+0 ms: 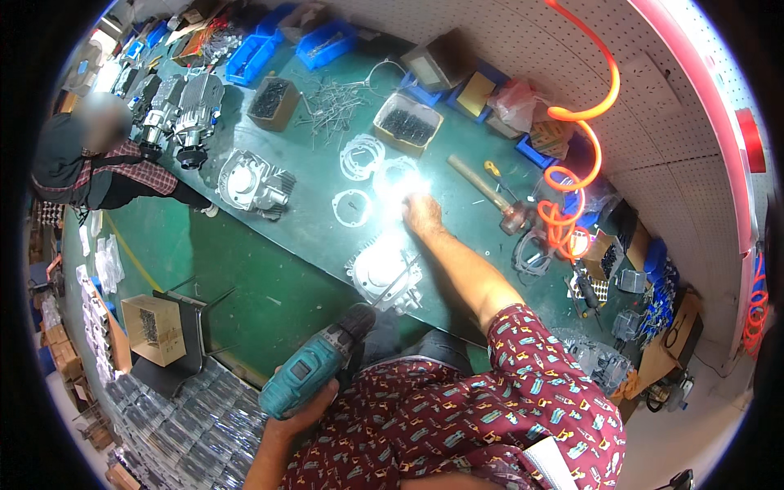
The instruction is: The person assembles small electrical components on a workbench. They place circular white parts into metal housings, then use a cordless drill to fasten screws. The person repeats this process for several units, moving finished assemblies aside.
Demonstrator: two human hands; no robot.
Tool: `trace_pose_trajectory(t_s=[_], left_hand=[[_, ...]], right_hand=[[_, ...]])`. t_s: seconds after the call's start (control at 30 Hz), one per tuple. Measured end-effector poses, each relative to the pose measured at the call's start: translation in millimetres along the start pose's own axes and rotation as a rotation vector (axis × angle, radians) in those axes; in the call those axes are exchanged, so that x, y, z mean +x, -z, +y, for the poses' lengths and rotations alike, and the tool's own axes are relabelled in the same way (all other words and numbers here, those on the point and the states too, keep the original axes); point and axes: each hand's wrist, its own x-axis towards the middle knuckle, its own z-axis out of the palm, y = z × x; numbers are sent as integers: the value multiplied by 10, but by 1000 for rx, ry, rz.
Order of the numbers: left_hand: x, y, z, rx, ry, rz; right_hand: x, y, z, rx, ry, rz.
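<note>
My left hand (314,403) is wrapped round the grip of a teal and black cordless drill (304,369), held low in front of my body with its chuck angled up and to the right. Across the bench, my right hand (423,216) reaches to a pile of thin ring gaskets (395,173). Strong glare washes out its fingertips, so their grip is hidden. Other gaskets (361,155) lie just left of that pile, and a single ring gasket (351,209) lies nearer. Between the drill and my right hand, a cast metal housing (382,268) sits at the bench's near edge.
Another metal housing (251,184) stands left on the green bench (314,237). Boxes of small dark parts (408,122) stand at the back. A hammer (483,189) and coiled orange air hose (563,214) are right. A person (106,159) works at far left.
</note>
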Motion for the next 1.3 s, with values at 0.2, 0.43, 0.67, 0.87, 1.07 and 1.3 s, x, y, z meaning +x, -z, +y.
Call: trace_pose_trajectory(t_s=[0.2, 0.43, 0.67, 0.87, 1.07, 1.3], left_hand=[[17, 20, -207, 79, -100, -6], [286, 2, 27, -142, 43, -137], [567, -537, 391, -179, -82, -203], [484, -954, 622, -173, -198, -329], [392, -1245, 759, -71, -214, -386], [175, -1417, 982, -80, -161, -375]], right_hand=[[65, -29, 146, 151, 5, 22], [-622, 1206, 106, 1106, -240, -11], [-2171, 2323, 680, 1473, -228, 126], [-3149, 2490, 962, 1652, -160, 204], [-3369, 2392, 1321, 1684, -88, 204], [-3541, 2570, 1541, 1636, -52, 112]])
